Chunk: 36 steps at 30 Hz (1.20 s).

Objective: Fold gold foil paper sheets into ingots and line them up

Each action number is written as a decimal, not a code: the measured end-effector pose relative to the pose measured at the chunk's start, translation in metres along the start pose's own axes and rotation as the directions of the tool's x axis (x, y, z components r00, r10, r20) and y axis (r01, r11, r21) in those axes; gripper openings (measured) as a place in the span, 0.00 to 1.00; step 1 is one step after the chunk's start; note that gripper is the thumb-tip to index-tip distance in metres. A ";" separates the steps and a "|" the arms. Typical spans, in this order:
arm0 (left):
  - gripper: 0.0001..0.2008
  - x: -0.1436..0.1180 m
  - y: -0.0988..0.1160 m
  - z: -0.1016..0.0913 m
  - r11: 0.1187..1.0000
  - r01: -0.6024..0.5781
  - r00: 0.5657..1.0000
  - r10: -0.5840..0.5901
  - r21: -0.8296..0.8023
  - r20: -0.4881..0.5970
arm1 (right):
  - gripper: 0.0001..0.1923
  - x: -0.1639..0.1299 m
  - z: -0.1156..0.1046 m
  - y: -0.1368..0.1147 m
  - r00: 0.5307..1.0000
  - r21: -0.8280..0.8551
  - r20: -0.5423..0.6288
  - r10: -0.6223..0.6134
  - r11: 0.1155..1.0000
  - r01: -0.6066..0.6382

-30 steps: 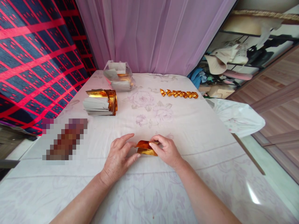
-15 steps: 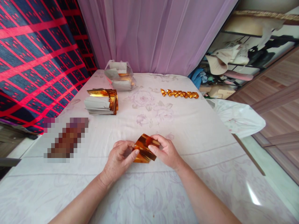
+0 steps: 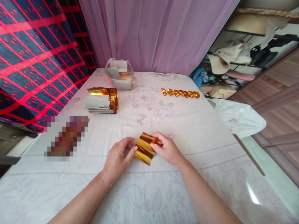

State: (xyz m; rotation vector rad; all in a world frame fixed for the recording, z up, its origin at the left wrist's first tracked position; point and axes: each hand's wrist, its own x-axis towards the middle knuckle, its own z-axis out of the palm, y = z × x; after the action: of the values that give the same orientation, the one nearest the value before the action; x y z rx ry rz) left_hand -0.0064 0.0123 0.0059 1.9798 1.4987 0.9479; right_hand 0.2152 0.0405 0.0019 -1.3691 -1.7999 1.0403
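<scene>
A sheet of shiny gold foil paper [image 3: 144, 148] is held above the near middle of the table. My right hand [image 3: 166, 147] pinches its right side, with the thumb on top and the fingers behind. At the sheet's left corner is my left hand [image 3: 120, 154], its fingers curved and the thumb apart from them. Its thumb tip is at the foil's edge; whether it touches is hard to tell. Farther back on the left lies a stack of gold-and-white foil paper [image 3: 100, 104]. A row of small folded gold pieces [image 3: 181, 93] lies at the back right.
A clear plastic bag [image 3: 120, 74] with more paper stands at the back left. A blurred-out item [image 3: 67, 137] lies at the left edge. The flowered tablecloth [image 3: 149, 193] covers the table. A purple curtain [image 3: 151, 37] hangs behind, with a cluttered shelf [image 3: 233, 67] to the right.
The gold sheet has turned and lies flatter, showing more of its bright face. My left thumb has drawn back a little from over it. My right hand keeps its pinch.
</scene>
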 end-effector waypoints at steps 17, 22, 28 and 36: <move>0.23 0.001 -0.016 0.004 0.859 -0.397 0.902 0.301 0.323 0.309 | 0.28 0.052 -0.014 0.000 0.965 -0.308 0.184 -0.187 0.921 0.237; 0.23 -0.002 -0.017 0.006 0.851 -0.374 0.912 0.266 0.369 0.312 | 0.28 0.058 -0.009 0.006 0.953 -0.376 0.156 -0.260 0.877 0.301; 0.25 -0.004 -0.011 0.008 0.850 -0.352 0.927 0.259 0.392 0.270 | 0.24 0.053 -0.005 0.008 0.959 -0.508 0.056 -0.279 0.819 0.268; 0.26 -0.004 -0.010 0.008 0.847 -0.341 0.932 0.246 0.408 0.267 | 0.14 0.025 -0.015 0.007 0.851 -0.464 -0.021 -0.524 0.759 0.456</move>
State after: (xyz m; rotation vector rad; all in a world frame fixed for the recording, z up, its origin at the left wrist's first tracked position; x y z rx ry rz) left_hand -0.0072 0.0115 -0.0076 2.6120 1.4082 0.5048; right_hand 0.2253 0.0692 0.0036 -1.0692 -2.1981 0.2386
